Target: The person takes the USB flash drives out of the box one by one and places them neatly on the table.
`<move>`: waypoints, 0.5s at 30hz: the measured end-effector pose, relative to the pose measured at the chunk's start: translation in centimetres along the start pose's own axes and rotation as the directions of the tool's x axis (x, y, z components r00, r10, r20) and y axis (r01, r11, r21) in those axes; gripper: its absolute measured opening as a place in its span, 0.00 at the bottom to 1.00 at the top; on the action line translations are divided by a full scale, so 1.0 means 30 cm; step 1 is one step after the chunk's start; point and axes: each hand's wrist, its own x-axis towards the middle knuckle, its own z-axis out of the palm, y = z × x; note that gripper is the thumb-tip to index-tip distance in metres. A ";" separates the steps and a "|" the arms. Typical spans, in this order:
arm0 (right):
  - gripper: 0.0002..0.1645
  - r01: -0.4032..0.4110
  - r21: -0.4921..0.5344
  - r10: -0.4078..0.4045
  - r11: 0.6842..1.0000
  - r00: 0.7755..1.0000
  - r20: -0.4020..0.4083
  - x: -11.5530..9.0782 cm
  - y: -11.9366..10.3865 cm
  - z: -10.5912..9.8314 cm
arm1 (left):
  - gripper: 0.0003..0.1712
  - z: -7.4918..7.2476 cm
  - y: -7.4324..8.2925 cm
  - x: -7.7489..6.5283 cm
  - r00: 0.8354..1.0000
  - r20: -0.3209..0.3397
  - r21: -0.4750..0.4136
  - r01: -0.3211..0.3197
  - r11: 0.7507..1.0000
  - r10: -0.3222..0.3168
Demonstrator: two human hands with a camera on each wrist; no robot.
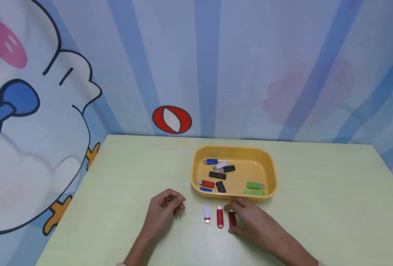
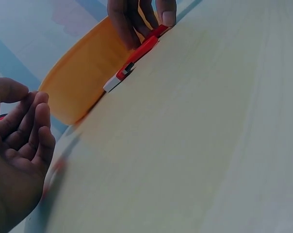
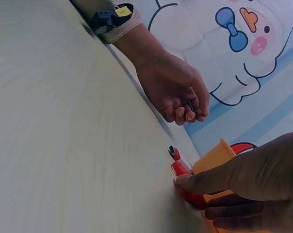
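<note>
My right hand (image 1: 254, 223) pinches a dark red USB stick (image 1: 232, 219) on the table between thumb and fingers, just in front of the yellow tray. To its left lies a bright red USB stick (image 1: 220, 217), metal plug toward the tray. Further left is a white USB stick (image 1: 207, 212) with its plug toward me; the three form a row. My left hand (image 1: 164, 208) hovers left of this row, fingers loosely curled and holding nothing. In the left wrist view the left palm (image 2: 20, 160) shows bare. The right fingers partly cover the dark red stick.
The yellow tray (image 1: 272, 166) stands behind the row. Inside it, blue, white, black and red USB sticks lie on the left, including a black stick (image 1: 217, 175). Two green sticks, one a green stick (image 1: 253, 185), lie at the right. A printed cloth (image 1: 243, 74) hangs behind the table.
</note>
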 end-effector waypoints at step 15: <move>0.31 0.011 0.003 -0.011 1.000 1.000 -0.027 -0.018 -0.014 -0.053 | 0.06 0.010 0.005 0.005 0.999 -0.020 0.004 0.026 1.000 -0.026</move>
